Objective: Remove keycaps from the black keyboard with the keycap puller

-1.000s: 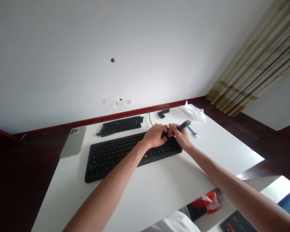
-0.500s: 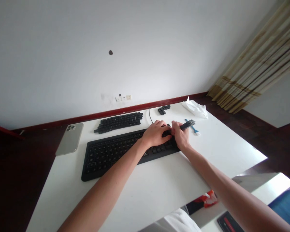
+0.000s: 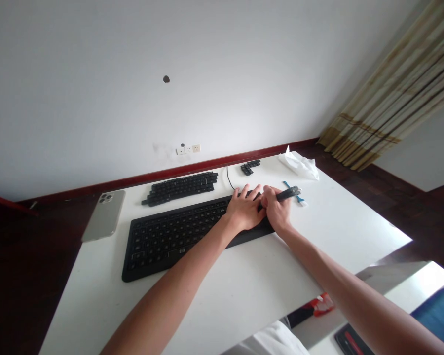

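While the right hand clasps a black tool, the left hand has splayed.

Phone lies camera side up at the left edge of the desk. Wall: dark hole above sockets, red skirting below. Striped curtain hangs at right.

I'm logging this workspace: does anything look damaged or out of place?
Yes: much of the keyboard is bare of keycaps, which lie in two groups behind it instead. The wall also has a dark spot, perhaps a hole.
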Available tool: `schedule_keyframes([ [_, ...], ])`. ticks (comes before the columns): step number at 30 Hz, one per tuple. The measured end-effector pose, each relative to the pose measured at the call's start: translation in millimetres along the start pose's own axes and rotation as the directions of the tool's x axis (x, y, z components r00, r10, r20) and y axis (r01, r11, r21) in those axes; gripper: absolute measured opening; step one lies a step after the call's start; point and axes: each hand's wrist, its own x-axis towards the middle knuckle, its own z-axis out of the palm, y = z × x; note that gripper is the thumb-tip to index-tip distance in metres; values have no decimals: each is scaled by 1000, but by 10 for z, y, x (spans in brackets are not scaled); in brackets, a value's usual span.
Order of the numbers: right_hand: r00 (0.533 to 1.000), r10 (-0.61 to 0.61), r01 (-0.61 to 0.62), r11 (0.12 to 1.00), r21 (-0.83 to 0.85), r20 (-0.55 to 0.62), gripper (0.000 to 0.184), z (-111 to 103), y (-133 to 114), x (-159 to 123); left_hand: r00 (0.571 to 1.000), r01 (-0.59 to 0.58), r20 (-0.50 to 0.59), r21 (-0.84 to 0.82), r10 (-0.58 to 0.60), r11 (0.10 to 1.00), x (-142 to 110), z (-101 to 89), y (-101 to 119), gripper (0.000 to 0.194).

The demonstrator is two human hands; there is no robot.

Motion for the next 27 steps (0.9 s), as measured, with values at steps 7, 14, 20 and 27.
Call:
schedule_keyframes([
  [7,1000,-27,28,996,86,-9,48,-11,4,-9,1000,-7,-8,8,7,1000,-27,-59,24,54],
  [14,982,-186,183,977,111,23,41,-66,-49,-30,991,-56,-125,-37,51,998,-24,-106,-12,37],
  [20,964,-239,233,970,-69,-114,35,-150,-125,42,985,-55,-170,-244,14,968,7,-159,-35,34],
  [27,984,-177,160,938,-308,-29,18,-246,-196,123,979,-18,-181,-543,-96,839,22,-262,-121,51],
])
